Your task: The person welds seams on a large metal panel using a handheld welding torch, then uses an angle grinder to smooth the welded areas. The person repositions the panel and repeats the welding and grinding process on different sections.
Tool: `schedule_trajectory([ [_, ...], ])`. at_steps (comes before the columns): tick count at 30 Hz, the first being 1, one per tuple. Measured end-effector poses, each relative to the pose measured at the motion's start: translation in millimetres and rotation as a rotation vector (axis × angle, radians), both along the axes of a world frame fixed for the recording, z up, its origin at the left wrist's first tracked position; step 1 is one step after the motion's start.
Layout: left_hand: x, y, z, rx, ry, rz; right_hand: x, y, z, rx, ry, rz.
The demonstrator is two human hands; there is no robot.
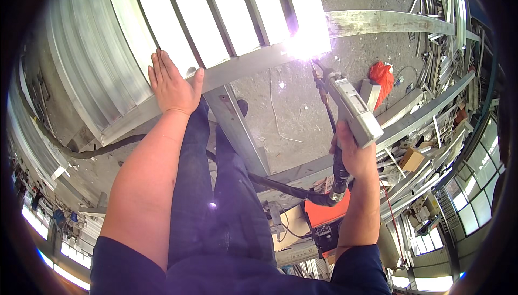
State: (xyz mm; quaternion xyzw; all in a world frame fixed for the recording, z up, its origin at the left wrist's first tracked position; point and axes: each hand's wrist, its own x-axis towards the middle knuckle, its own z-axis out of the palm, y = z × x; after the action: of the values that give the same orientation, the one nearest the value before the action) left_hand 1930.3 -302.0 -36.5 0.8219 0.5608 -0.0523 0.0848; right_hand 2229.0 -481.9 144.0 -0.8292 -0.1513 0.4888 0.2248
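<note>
Dark sleeves (127,265) lay below, left hand (176,90) spread on upper-left metalwork (245,64), while the right hand (356,157) clasped a welding gun (352,106), seemingly mid-weld and needing steadiness next.

the left hand (177,90) lies flat with fingers spread on the edge of a slatted metal frame (243,64), thumb apart. the right hand (356,155) grips a handheld welding gun (353,106), its tip at the frame's corner under a white-violet glare (306,47) that hides the joint. a thick black hose (286,188) runs near the legs. beyond the gun, a crumpled red bag (382,79) lies near a cardboard box (411,159) and scattered metal bars (431,106).
</note>
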Motion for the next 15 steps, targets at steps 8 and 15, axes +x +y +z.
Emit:
schedule_trajectory([
  [8, 1, 0, 1, 0.0, 0.009, 0.006, -2, -4, 4, 0.01, 0.014, -0.069],
  [15, 1, 0, 1, 0.01, 0.003, 0.004, -1, -14, 2, -0.015, 0.002, 0.001],
])
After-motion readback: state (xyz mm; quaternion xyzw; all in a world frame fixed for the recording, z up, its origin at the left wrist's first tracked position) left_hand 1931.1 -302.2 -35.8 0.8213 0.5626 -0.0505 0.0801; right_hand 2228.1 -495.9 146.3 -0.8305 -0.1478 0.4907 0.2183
